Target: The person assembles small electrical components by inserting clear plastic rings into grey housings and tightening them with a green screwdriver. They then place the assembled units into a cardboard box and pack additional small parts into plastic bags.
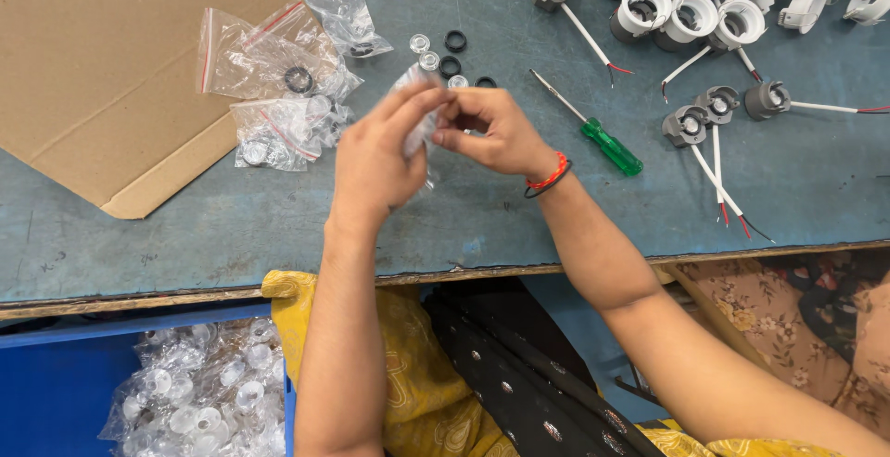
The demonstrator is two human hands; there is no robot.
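My left hand (380, 156) and my right hand (496, 131) meet above the blue-grey table (185, 234), both pinching a small clear plastic bag (414, 137) between their fingertips. The bag hangs partly hidden behind my left hand. Just beyond my fingers lie clear round lenses (420, 44) and black rubber rings (455, 41) on the table. A red and a black bangle (549, 177) sit on my right wrist.
Several clear bags (278, 86) with red seals lie on a flattened cardboard sheet (102, 68) at left. A green-handled screwdriver (607, 145) lies right of my hands. White and grey lamp housings (686, 17) with wires fill the far right. A blue bin (56, 392) holds bagged lenses.
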